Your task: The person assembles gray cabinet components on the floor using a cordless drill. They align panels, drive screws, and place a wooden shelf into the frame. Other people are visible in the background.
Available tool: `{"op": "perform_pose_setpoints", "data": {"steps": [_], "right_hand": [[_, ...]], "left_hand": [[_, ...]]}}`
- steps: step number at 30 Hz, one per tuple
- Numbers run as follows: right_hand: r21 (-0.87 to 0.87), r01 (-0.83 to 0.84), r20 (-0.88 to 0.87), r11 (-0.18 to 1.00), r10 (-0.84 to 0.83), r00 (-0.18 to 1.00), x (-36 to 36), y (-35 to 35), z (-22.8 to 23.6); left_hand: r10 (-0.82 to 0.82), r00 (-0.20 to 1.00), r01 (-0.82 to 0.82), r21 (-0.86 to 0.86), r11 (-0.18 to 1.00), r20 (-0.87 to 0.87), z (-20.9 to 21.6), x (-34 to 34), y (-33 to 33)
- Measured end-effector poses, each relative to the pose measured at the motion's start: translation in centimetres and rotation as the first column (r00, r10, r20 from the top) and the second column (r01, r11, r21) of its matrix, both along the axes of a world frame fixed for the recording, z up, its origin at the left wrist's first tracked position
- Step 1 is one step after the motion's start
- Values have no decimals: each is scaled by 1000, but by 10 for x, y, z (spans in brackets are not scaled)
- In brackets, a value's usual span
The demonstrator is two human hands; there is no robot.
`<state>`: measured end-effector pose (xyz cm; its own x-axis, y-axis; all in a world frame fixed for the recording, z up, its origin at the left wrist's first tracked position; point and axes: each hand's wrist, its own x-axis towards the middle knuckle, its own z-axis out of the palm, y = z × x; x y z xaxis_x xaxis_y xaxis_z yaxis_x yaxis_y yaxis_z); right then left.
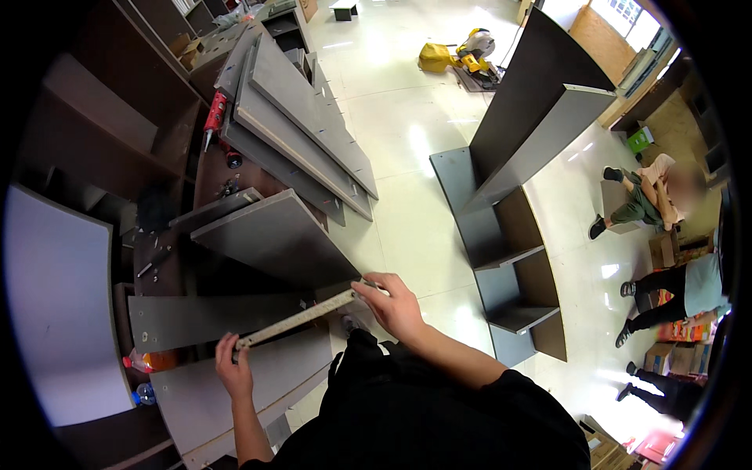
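Note:
My left hand and my right hand grip opposite ends of a board, whose narrow, pale, raw chipboard edge faces up. The fingers of both hands are closed on its ends; how far its faces reach down is hard to make out. Under and beside it lie a grey panel with a raw near edge and another long grey panel. A dark grey panel leans just beyond. To the left are a bottle with orange liquid and a blue-capped clear bottle.
Several grey panels are stacked at the far left, near a red caulking gun and a drill. An open grey cabinet frame stands on the floor at right. Beyond is a yellow saw. A person sits at right; others stand nearby.

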<state>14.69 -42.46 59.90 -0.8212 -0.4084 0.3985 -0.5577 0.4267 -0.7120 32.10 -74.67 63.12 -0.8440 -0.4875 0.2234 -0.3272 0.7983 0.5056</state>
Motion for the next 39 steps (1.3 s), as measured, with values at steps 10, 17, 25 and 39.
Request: {"op": "perform_pose_setpoints", "data": {"steps": [10,17,25,39], "right_hand": [[-49,-109,-26,993,108,994,-108,-52,-6],[-143,-283,122,949,300,946,-179,-59,-17],[-45,-591,187,806,588,787,-281,-77,-8],[-160,-923,411,350,874,260,-394,-108,-47]], "left_hand": [[31,984,1,-180,984,176,-5,-145,78],[-39,983,76,-202,976,180,-4,-187,38],[-16,982,51,-186,981,186,4,-230,5],[540,817,-516,-162,841,204,5,-273,75]]}}
